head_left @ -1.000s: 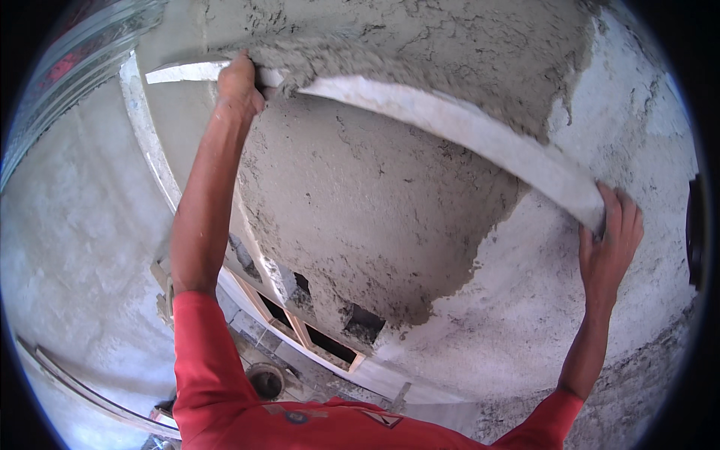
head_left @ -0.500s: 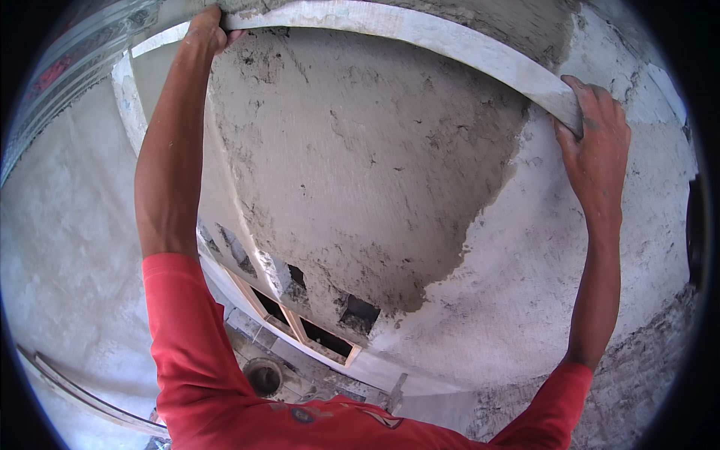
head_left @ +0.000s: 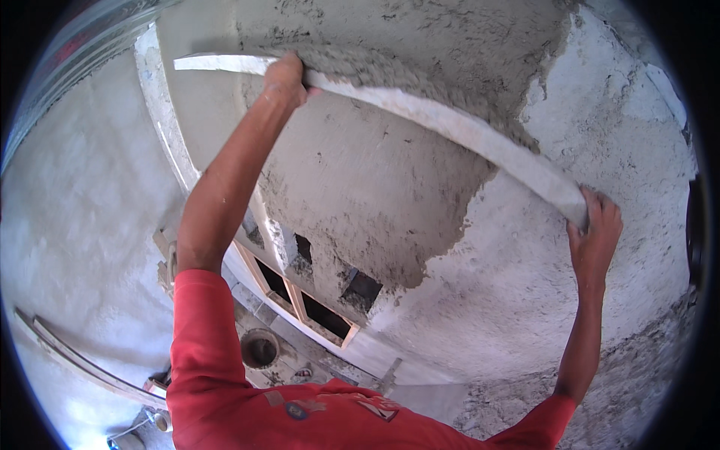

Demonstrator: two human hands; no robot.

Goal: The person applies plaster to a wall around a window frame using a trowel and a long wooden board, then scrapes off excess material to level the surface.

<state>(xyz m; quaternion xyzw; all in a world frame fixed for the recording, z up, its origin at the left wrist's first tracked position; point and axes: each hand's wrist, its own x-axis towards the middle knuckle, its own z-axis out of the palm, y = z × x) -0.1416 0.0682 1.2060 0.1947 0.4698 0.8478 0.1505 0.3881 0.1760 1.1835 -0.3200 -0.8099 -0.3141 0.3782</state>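
Observation:
A long whitish plastering straightedge (head_left: 450,124) spans the wall, bowed by the lens and tilted down toward the right. My left hand (head_left: 286,79) is closed round it, in from its left end. Its right end is gripped by my right hand (head_left: 596,217). Scraped-up wet mortar (head_left: 390,69) lies in a ridge along the upper edge. Below the straightedge spreads grey wet plaster (head_left: 360,187), fairly smooth with small pits. Lighter, drier wall (head_left: 480,285) borders it on the right with a ragged edge.
Low in the wall are dark square openings (head_left: 362,289) and a wooden frame (head_left: 300,304). A round bucket (head_left: 260,349) stands on the floor below. Long strips (head_left: 82,364) lie at lower left. A pale vertical strip (head_left: 161,109) runs along the wall at upper left.
Both hands have come down the wall with the straightedge, the left also shifting right. The straightedge's left end now shows, and a thick ridge of mortar shows above it.

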